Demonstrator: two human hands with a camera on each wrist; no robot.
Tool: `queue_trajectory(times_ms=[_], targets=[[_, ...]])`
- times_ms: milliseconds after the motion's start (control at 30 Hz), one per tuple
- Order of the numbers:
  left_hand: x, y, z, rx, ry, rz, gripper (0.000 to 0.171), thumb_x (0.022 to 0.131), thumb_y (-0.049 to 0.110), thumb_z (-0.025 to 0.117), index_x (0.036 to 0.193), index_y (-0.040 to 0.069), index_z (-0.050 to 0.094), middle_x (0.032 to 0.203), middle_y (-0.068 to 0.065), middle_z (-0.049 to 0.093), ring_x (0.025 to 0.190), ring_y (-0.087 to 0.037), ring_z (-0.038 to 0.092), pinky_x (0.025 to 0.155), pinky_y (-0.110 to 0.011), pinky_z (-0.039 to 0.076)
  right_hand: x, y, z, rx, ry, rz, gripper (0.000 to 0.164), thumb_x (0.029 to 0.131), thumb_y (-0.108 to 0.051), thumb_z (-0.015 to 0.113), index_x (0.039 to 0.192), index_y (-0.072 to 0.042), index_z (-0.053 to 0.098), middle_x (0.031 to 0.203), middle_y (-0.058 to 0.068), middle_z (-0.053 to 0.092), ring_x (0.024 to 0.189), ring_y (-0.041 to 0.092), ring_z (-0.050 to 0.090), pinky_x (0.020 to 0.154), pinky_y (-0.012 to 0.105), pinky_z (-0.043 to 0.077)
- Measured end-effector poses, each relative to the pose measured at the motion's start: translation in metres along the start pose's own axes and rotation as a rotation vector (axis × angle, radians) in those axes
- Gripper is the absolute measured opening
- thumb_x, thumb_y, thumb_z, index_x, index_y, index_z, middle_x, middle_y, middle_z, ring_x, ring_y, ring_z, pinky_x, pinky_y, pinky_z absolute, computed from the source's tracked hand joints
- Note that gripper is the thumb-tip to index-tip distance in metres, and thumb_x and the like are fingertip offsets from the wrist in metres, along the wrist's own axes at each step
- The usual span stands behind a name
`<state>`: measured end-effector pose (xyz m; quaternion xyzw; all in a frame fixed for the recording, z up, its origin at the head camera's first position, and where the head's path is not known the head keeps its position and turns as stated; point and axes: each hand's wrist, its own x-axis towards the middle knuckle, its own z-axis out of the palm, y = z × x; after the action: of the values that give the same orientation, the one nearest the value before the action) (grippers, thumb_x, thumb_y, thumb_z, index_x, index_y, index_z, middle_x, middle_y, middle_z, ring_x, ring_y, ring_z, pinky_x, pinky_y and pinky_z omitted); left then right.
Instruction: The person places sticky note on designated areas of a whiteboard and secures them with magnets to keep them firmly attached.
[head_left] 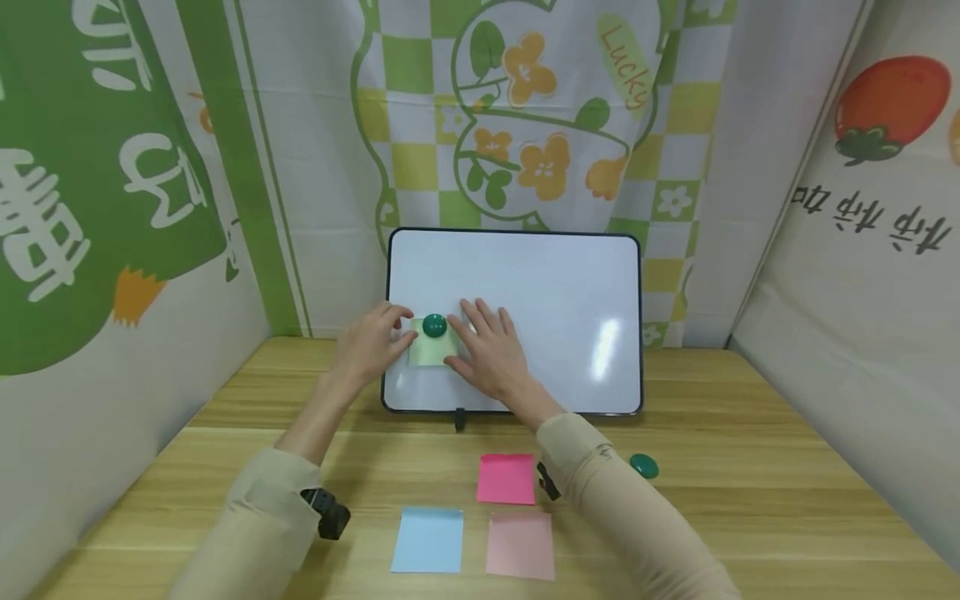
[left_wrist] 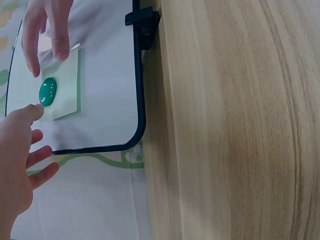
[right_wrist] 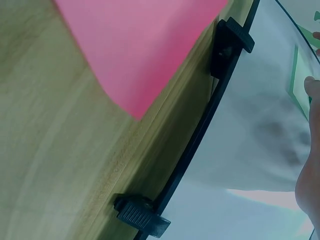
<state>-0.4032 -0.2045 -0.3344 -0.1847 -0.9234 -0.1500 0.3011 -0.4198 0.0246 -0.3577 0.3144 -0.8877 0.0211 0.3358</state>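
Observation:
A pale green sticky note lies against the left part of a whiteboard, with a round green magnet on its upper part. At the note's left edge is my left hand, thumb and fingers apart with nothing between them. My right hand spreads its fingers over the board at the note's right side, thumb by its lower right corner. The left wrist view shows the magnet between both hands; whether the left thumb touches the note cannot be made out. Only part of the right hand shows in its wrist view.
Below the board, a bright pink note, a light blue note and a pale pink note lie on the wooden table. Another green magnet lies beside the right sleeve. Black clips hold the board's lower edge.

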Motion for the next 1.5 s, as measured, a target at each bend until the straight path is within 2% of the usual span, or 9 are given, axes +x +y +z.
queue_trajectory(times_ms=[67,167,300,467,633,800,1033,1267,1500], targets=[[0.0,0.001,-0.002,-0.001,0.018,0.017,0.032,0.092,0.027,0.071,0.117,0.008,0.066,0.106,-0.011,0.065,0.086,-0.025,0.064,0.066,-0.035,0.054,-0.002,0.001,-0.001,-0.001,0.001,-0.001,0.068,0.092,-0.054,0.063,0.148,-0.02,0.045,0.16,0.009,0.035,0.15,0.032,0.028,0.12,0.058,0.025],[-0.001,0.002,-0.004,0.01,0.02,0.064,0.035,0.09,0.027,0.073,0.118,0.007,0.066,0.114,-0.013,0.063,0.102,-0.03,0.062,0.082,-0.042,0.055,-0.005,0.002,-0.003,0.015,0.01,-0.006,0.07,0.091,-0.056,0.063,0.148,-0.02,0.045,0.16,0.009,0.034,0.15,0.032,0.027,0.12,0.059,0.024],[-0.004,0.002,-0.005,0.034,-0.009,0.112,0.044,0.088,0.028,0.076,0.124,0.007,0.063,0.129,-0.016,0.058,0.124,-0.036,0.053,0.102,-0.053,0.047,-0.01,0.003,-0.007,0.036,-0.011,-0.007,0.074,0.09,-0.059,0.062,0.15,-0.02,0.042,0.161,0.01,0.032,0.151,0.033,0.025,0.12,0.06,0.022],[-0.008,0.004,-0.008,0.051,-0.056,0.101,0.059,0.088,0.035,0.074,0.136,0.008,0.055,0.148,-0.018,0.047,0.14,-0.04,0.038,0.111,-0.061,0.036,-0.016,0.006,-0.013,0.062,-0.066,0.018,0.078,0.09,-0.063,0.059,0.152,-0.02,0.039,0.163,0.008,0.03,0.153,0.032,0.021,0.121,0.06,0.019],[-0.01,0.012,-0.014,0.049,-0.143,0.08,0.074,0.09,0.048,0.067,0.149,0.012,0.041,0.161,-0.015,0.029,0.149,-0.041,0.023,0.119,-0.061,0.021,-0.022,0.011,-0.019,0.081,-0.114,0.04,0.085,0.088,-0.066,0.059,0.154,-0.019,0.035,0.164,0.006,0.027,0.154,0.03,0.016,0.122,0.059,0.015],[-0.014,0.016,-0.016,0.052,-0.204,0.085,0.082,0.091,0.056,0.063,0.154,0.013,0.033,0.165,-0.015,0.02,0.151,-0.042,0.015,0.12,-0.064,0.015,-0.031,0.015,-0.024,0.125,-0.134,0.036,0.086,0.089,-0.067,0.058,0.156,-0.02,0.031,0.165,0.007,0.025,0.154,0.032,0.015,0.122,0.061,0.014],[-0.025,0.021,-0.017,0.068,-0.258,0.085,0.089,0.089,0.064,0.06,0.157,0.017,0.026,0.167,-0.013,0.015,0.152,-0.042,0.012,0.119,-0.066,0.012,-0.044,0.017,-0.034,0.186,-0.161,0.089,0.086,0.087,-0.069,0.057,0.156,-0.025,0.03,0.166,0.006,0.021,0.153,0.04,0.011,0.118,0.069,0.012],[-0.03,0.029,-0.019,0.035,-0.278,0.092,0.089,0.088,0.064,0.061,0.157,0.02,0.026,0.167,-0.013,0.014,0.151,-0.043,0.014,0.119,-0.067,0.011,-0.057,0.024,-0.039,0.215,-0.2,0.15,0.088,0.087,-0.07,0.057,0.157,-0.026,0.028,0.167,0.004,0.019,0.154,0.038,0.007,0.118,0.069,0.009],[-0.032,0.034,-0.017,-0.021,-0.327,0.112,0.086,0.089,0.06,0.062,0.157,0.019,0.028,0.166,-0.013,0.017,0.149,-0.043,0.022,0.118,-0.067,0.016,-0.065,0.027,-0.042,0.212,-0.22,0.143,0.088,0.087,-0.07,0.057,0.157,-0.025,0.028,0.166,0.005,0.021,0.155,0.036,0.008,0.12,0.066,0.01]])
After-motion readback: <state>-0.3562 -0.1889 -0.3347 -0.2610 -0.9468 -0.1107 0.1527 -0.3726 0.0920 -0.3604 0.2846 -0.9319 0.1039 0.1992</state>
